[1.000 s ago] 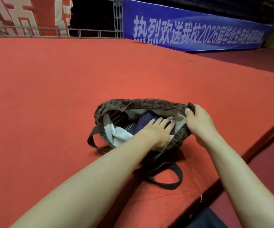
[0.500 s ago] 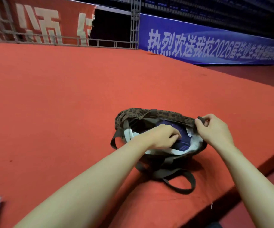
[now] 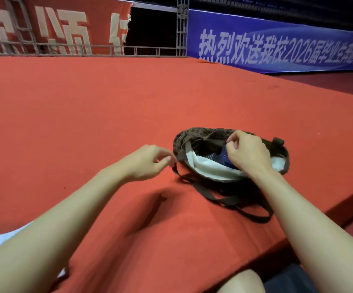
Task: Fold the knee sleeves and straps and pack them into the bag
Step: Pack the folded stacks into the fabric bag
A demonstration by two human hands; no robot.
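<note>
Lying on the red mat (image 3: 107, 106) near its front edge, the patterned brown bag (image 3: 184, 137) sits open with its pale lining (image 3: 211, 168) showing. Your right hand (image 3: 248, 153) is over the mouth of the bag, fingers curled, pinching the dark blue folded fabric (image 3: 224, 158) that rests inside against the lining. Your left hand (image 3: 148, 161) is just beside the bag's left rim, thumb and forefinger pinching the dark strap (image 3: 176, 166) where it leaves the bag. Another loop of strap (image 3: 253, 216) trails on the mat in front of the bag. A blue banner (image 3: 277, 45) and a red banner (image 3: 55, 28) stand behind the mat's far edge.
</note>
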